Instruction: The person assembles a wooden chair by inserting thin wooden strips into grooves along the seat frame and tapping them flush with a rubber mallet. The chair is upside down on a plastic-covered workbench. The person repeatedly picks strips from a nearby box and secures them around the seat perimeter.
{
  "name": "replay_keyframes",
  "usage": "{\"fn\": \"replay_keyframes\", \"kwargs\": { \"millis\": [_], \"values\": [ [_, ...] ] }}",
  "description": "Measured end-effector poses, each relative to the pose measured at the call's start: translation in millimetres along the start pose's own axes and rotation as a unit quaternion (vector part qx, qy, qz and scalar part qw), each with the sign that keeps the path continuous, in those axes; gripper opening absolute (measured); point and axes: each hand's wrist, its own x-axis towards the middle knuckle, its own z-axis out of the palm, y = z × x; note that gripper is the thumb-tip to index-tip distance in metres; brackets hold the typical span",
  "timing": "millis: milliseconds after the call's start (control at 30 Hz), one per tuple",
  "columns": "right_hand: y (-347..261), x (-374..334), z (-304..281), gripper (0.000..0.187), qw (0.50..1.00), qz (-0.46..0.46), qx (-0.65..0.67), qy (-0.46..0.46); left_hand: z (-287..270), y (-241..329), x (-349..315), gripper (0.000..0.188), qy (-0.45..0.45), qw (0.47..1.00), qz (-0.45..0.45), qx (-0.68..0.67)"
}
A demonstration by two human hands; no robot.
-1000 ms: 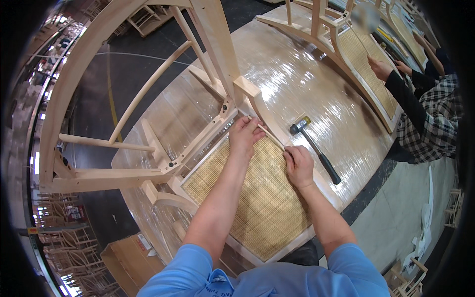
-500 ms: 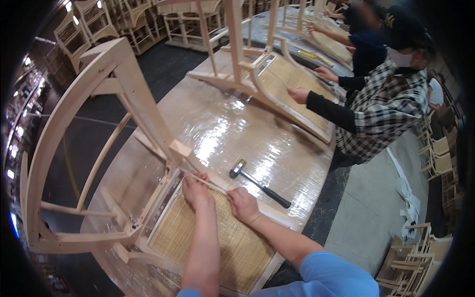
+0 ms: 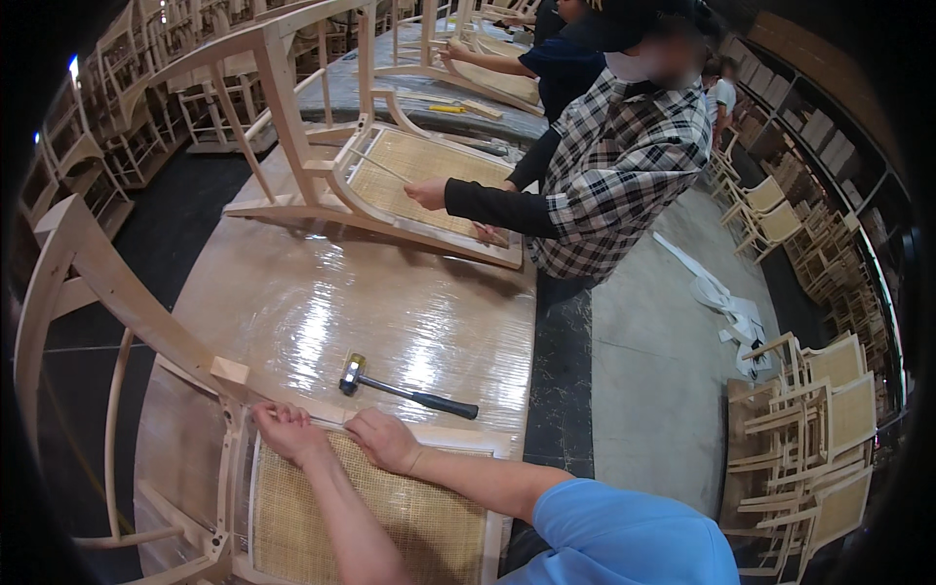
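A chair frame of pale bare wood point(image 3: 146, 283) lies on the table, its woven cane panel point(image 3: 361, 507) in front of me. At the panel's far left corner my left hand point(image 3: 285, 432) is closed, fingertips pinched at the edge. My right hand point(image 3: 385, 441) is just to its right, fingers bent and pressed together over the same edge. A thin pale strip point(image 3: 330, 423) runs along the edge between the hands; its ends are hidden by my fingers. Beyond my right hand lies a mallet point(image 3: 409, 392) with a black handle and a yellowish face, untouched.
Plastic film covers the table point(image 3: 253, 283). Across it a co-worker in a plaid shirt point(image 3: 624, 166) holds a thin strip point(image 3: 380, 168) over another cane-panelled chair point(image 3: 419, 185). Stacked chairs point(image 3: 819, 439) stand on the floor at right; white scraps point(image 3: 726, 302) lie nearby.
My view has swung right, so the table and chairs sit farther left. My hands stay at the panel's far edge, the strip lower between them. The co-worker's strip now shows clearly.
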Motion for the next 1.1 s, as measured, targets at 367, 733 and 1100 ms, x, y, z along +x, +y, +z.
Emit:
{"fn": "replay_keyframes", "kwargs": {
  "millis": [367,733,1100],
  "values": [
    [0.3,-0.8,-0.6,0.019,0.999,0.009,-0.005,-0.032,-22.8,30.2,9.9,0.055,-0.355,0.926,-0.125,-0.003],
    [-1.1,2.1,-1.6,0.019,0.999,0.033,-0.020,-0.035,-5.9,4.4,-14.3,0.037,-0.127,0.992,0.005,0.011],
    [0.1,1.4,-1.3,0.017,0.999,0.010,-0.035,-0.033,17.6,1.2,-28.5,0.027,0.081,0.990,0.065,0.095]
  ]
}}
